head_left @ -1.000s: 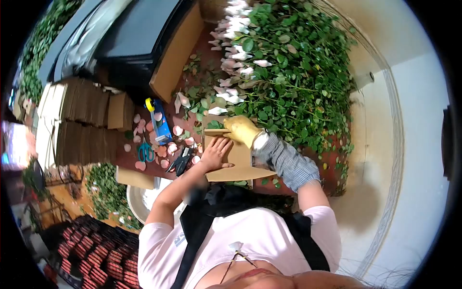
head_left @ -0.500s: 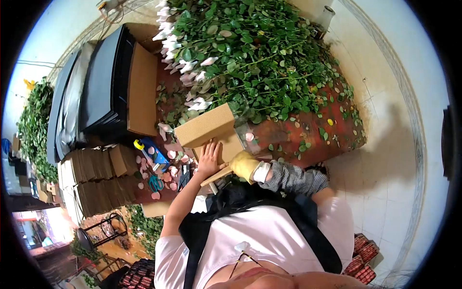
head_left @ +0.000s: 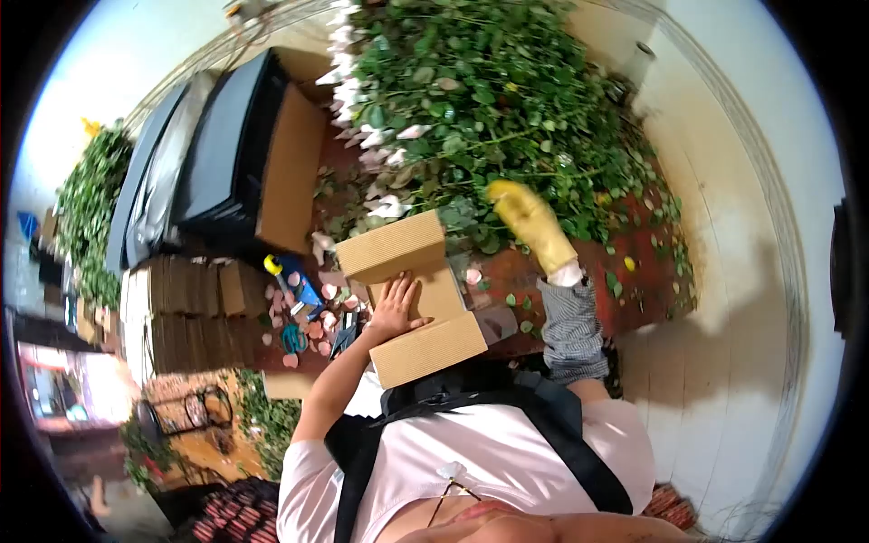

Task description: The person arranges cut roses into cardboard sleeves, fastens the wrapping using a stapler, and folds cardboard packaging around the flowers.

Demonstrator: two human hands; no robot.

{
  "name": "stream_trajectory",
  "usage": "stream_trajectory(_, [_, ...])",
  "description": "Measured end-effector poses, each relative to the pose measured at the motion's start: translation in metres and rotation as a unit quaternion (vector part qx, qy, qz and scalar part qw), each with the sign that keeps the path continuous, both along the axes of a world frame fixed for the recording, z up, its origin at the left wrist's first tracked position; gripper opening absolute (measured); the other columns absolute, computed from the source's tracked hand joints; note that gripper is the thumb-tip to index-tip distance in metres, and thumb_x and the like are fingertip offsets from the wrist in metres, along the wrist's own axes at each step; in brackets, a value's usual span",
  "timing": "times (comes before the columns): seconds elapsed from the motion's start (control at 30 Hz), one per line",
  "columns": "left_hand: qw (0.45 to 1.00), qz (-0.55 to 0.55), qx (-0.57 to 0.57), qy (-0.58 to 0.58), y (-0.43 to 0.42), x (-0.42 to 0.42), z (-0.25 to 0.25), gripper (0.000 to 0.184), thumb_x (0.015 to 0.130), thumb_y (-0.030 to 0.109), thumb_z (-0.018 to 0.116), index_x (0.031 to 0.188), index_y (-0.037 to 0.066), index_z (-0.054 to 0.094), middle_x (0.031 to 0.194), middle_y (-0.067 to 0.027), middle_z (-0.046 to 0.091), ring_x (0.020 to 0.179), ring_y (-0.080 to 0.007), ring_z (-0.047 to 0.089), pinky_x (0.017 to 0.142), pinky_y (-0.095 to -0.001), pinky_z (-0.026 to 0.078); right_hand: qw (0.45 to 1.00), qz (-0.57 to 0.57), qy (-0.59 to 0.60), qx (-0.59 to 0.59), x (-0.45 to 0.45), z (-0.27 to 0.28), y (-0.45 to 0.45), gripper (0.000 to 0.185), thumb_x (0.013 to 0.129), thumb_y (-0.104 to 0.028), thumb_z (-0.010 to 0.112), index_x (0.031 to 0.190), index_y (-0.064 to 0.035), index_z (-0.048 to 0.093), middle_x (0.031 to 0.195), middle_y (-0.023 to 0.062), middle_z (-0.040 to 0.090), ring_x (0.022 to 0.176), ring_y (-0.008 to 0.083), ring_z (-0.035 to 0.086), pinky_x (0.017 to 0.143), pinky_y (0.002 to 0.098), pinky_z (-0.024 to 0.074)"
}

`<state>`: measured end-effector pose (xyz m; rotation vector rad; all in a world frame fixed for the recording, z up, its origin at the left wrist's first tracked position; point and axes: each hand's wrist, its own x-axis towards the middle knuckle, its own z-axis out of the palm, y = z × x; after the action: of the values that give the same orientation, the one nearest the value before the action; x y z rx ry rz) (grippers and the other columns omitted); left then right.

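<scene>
My left hand [head_left: 395,309] spread flat, cardboard [head_left: 430,351] beneath it, leaves [head_left: 480,118] near my right hand [head_left: 534,224], its grip I can't tell.

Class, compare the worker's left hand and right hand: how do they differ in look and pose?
The left hand is bare; the right hand wears a yellow glove. The left hand lies palm down on the cardboard; the right hand is off it, by the leafy stems. Both are over the red table.

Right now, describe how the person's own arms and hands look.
The left hand is bare, below a short pale pink sleeve. The right hand wears a yellow glove, with a white cuff and a patterned grey sleeve cover over the forearm.
</scene>
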<state>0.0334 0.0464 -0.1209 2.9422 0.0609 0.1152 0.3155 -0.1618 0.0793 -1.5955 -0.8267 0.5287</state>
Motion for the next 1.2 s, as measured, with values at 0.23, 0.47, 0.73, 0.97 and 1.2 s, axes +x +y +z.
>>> stream_trajectory(0.23, [0.991, -0.019, -0.129, 0.025, 0.026, -0.012, 0.019, 0.066, 0.084, 0.04, 0.063, 0.136, 0.002, 0.05, 0.147, -0.0173, 0.044, 0.14, -0.0334, 0.036, 0.117, -0.0458, 0.027, 0.76, 0.473, -0.374, -0.243, -0.08, -0.135, 0.103, 0.093, 0.077, -0.05, 0.077, 0.147, -0.0044, 0.036, 0.143, 0.0196, 0.047, 0.13, 0.0308, 0.047, 0.108, 0.0427, 0.039])
stream_trajectory(0.47, [0.873, 0.424, -0.175, -0.164, 0.073, -0.126, 0.116, 0.01, 0.085, 0.018, 0.068, 0.089, 0.009, 0.07, 0.079, -0.0144, 0.067, 0.076, -0.0348, 0.067, 0.065, -0.0403, 0.053, 0.597, 0.402, -0.539, -0.437, -0.121, -0.154, 0.094, 0.112, 0.072, -0.055, 0.074, 0.154, -0.0036, 0.017, 0.153, 0.0247, 0.029, 0.136, 0.0435, 0.033, 0.109, 0.0592, 0.0275])
stream_trajectory(0.73, [0.739, 0.648, 0.059, -0.175, 0.242, -0.191, 0.11, 0.032, 0.079, 0.033, 0.075, 0.098, 0.008, 0.07, 0.101, -0.0188, 0.063, 0.097, -0.0376, 0.06, 0.084, -0.0474, 0.05, 0.621, 0.367, -0.546, -0.426, -0.115, -0.167, 0.084, 0.112, 0.071, -0.054, 0.075, 0.155, -0.0076, 0.017, 0.155, 0.02, 0.023, 0.142, 0.0394, 0.023, 0.113, 0.0557, 0.0201])
stream_trajectory(0.97, [0.719, 0.692, 0.036, -0.053, 0.281, -0.176, 0.085, 0.058, 0.075, 0.026, 0.079, 0.126, 0.009, 0.057, 0.112, -0.0237, 0.057, 0.106, -0.0399, 0.056, 0.088, -0.0488, 0.049, 0.63, 0.375, -0.51, -0.45, -0.118, -0.154, 0.088, 0.116, 0.068, -0.053, 0.078, 0.156, -0.0103, 0.015, 0.158, 0.0196, 0.019, 0.143, 0.0388, 0.02, 0.116, 0.0514, 0.0171])
stream_trajectory(1.2, [0.742, 0.667, 0.063, -0.04, 0.283, -0.185, 0.083, 0.062, 0.075, 0.026, 0.082, 0.13, 0.007, 0.058, 0.114, -0.0313, 0.055, 0.107, -0.0479, 0.053, 0.09, -0.0521, 0.048, 0.605, 0.385, -0.48, -0.506, -0.12, -0.151, 0.093, 0.113, 0.072, -0.058, 0.075, 0.156, -0.014, 0.014, 0.154, 0.0167, 0.03, 0.139, 0.0362, 0.028, 0.113, 0.0525, 0.0199])
